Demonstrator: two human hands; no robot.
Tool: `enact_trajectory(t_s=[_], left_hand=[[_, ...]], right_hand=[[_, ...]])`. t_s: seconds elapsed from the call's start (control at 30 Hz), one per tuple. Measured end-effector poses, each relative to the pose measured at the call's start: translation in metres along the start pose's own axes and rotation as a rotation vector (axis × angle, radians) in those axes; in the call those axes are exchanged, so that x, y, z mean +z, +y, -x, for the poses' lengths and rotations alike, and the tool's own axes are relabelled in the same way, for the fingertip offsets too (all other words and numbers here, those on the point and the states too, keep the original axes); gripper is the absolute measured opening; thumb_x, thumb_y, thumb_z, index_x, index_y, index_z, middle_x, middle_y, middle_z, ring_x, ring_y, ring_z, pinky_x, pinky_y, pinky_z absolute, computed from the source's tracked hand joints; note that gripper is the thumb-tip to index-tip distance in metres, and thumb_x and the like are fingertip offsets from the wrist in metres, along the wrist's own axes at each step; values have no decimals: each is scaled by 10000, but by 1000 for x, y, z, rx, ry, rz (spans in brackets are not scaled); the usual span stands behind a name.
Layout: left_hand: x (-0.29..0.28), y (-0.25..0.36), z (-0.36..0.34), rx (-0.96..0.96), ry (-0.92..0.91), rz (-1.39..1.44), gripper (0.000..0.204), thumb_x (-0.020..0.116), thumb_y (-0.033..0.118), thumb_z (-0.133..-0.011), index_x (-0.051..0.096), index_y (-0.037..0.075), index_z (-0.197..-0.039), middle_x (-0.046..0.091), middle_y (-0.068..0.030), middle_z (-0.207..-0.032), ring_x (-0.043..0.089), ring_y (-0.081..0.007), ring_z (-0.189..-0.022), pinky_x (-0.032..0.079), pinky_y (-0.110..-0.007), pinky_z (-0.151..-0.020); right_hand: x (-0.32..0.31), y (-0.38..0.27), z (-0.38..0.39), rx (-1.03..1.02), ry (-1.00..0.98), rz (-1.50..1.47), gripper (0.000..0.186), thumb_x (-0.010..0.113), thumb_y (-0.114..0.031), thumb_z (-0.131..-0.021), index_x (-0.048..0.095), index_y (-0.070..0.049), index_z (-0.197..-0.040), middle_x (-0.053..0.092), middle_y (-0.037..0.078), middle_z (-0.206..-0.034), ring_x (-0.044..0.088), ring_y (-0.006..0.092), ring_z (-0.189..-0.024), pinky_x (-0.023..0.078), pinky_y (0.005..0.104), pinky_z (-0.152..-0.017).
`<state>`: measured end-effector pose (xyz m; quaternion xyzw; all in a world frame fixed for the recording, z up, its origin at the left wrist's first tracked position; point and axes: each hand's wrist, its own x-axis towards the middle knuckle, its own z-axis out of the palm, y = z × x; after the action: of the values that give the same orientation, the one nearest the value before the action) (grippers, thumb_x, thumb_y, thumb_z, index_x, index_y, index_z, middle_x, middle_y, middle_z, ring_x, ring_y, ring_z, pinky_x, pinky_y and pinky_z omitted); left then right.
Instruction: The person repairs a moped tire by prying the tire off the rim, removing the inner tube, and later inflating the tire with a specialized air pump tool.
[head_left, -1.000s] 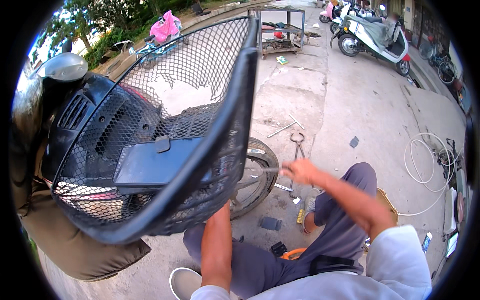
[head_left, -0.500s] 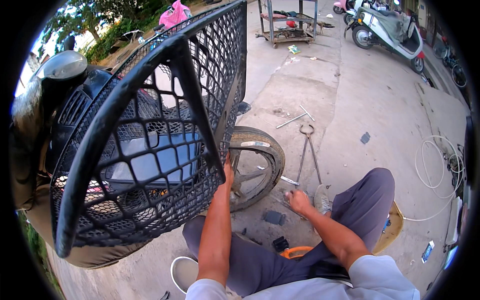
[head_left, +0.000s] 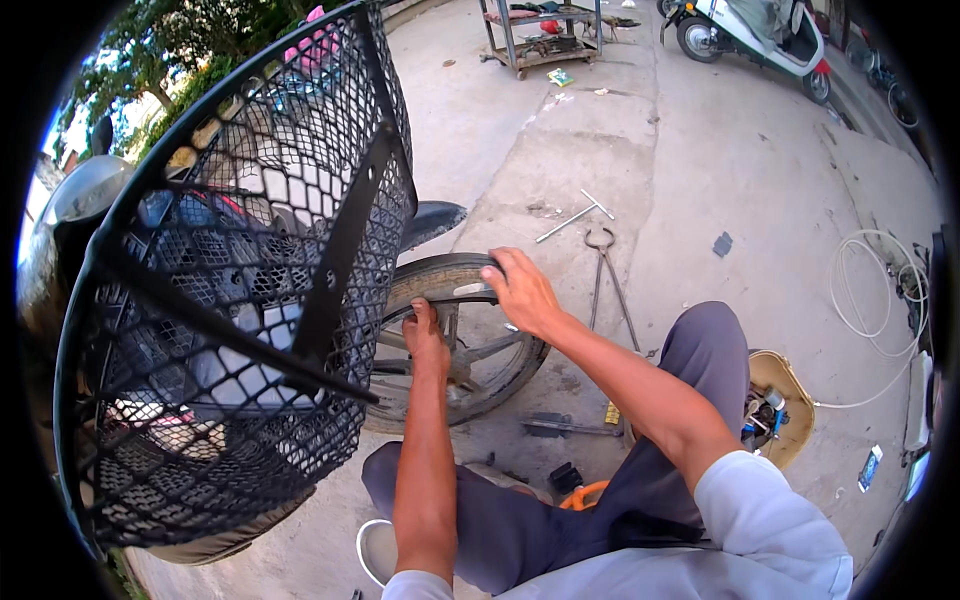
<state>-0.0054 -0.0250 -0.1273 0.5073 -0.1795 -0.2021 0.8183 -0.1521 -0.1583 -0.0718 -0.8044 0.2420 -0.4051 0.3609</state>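
A spoked wheel [head_left: 457, 372] with a worn tyre [head_left: 415, 288] stands in front of me, partly hidden by a black mesh basket [head_left: 330, 270]. My right hand [head_left: 522, 290] is closed over the top of the tyre, fingers across the tread and thumb on the near side. Beside that thumb lies a pale flat strip [head_left: 472, 290] along the rim; whether it is loose or stuck on cannot be told. My left hand [head_left: 427, 335] reaches up inside the wheel, its fingers curled against the tyre's inner edge. Some of its fingertips are hidden.
Long-handled tongs [head_left: 603, 270] and a T-handle wrench [head_left: 575, 216] lie on the concrete beyond the wheel. A metal bar [head_left: 575, 427] rests nearer my feet. At my right are a tub of tools [head_left: 795, 400] and a coiled pale hose [head_left: 850, 300]. Farther off stand a cart [head_left: 545, 45] and scooter [head_left: 750, 35].
My right hand has risen from near the ground onto the tyre's top. My left hand, mostly behind the basket before, now shows at the rim. The view has shifted, and the basket appears farther left.
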Motion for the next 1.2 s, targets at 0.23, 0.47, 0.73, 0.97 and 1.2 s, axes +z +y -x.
enact_trajectory(t_s=[0.23,0.47,0.73,0.97,1.2], left_hand=[[7,3,2,-16,-50,47,548,584,470,-936,541,-15,-1189,597,-75,-1122,557,-157,-951,434,-332,-841],[-4,0,-1,-67,-50,-474,556,466,526,-979,566,-19,-1037,529,-35,-963,436,-139,-861,355,-331,-737],[7,-1,1,10,-219,-731,376,685,322,-884,545,7,-735,474,10,-669,384,-88,-639,327,-316,-552],[13,-17,-2,25,-103,-781,326,660,298,-884,581,-8,-803,544,-48,-739,475,-157,-706,407,-337,-653],[17,4,28,2,-18,-772,309,653,290,-889,573,-7,-863,549,-74,-789,483,-184,-761,408,-349,-692]], right_hand=[[55,-42,-33,-300,28,43,364,528,-292,-944,624,33,-1077,609,197,-1060,558,357,-1033,425,435,-927],[70,-49,-58,-264,-93,217,440,483,-401,-931,705,-34,-835,672,177,-893,637,336,-869,513,463,-761],[65,-54,-56,-251,-47,283,421,518,-405,-915,708,-41,-824,670,169,-854,638,330,-848,505,455,-755],[92,-63,-45,-315,-39,360,391,563,-367,-857,695,1,-871,661,171,-911,623,332,-913,476,443,-809],[78,-57,-56,-279,-305,509,327,595,-306,-778,700,-35,-929,664,162,-990,618,311,-996,478,404,-832]])
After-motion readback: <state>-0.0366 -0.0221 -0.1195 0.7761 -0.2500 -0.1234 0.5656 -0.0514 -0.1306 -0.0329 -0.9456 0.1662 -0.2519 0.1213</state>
